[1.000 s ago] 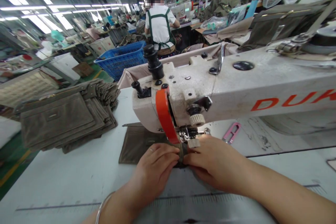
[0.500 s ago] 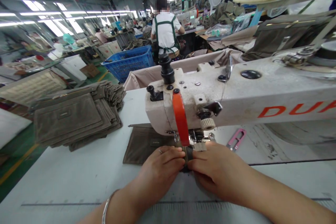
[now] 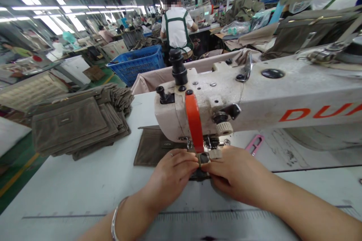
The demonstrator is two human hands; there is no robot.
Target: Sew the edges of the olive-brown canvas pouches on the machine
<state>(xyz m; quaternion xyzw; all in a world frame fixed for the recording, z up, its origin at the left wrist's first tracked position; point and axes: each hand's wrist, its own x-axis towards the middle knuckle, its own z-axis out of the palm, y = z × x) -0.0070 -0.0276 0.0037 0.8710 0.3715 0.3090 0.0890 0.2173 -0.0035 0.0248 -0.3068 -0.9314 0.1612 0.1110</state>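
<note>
A dark brown fabric panel (image 3: 149, 147) with a small label lies flat under the head of a white sewing machine (image 3: 254, 99). On its near edge, just left of the presser foot, my left hand (image 3: 175, 171) presses with fingers held together. My right hand (image 3: 236, 177) grips the same panel from the right, fingers curled, close to the needle area. An orange guard (image 3: 194, 122) hangs in front of the needle, which I cannot see. Between my fingertips a narrow strip of the fabric shows; the rest is under my hands.
A stack of brown fabric pieces (image 3: 70, 120) lies on the table at left. Pink thread snips (image 3: 255, 144) rest right of my right hand. Beyond the machine are a blue basket (image 3: 137, 64), a pinkish cloth (image 3: 198, 68) and a person in white (image 3: 177, 26), back turned.
The camera view has shifted slightly. The panel's near edge sits a little farther in toward the machine, and both hands have moved slightly forward with it, still holding it.
</note>
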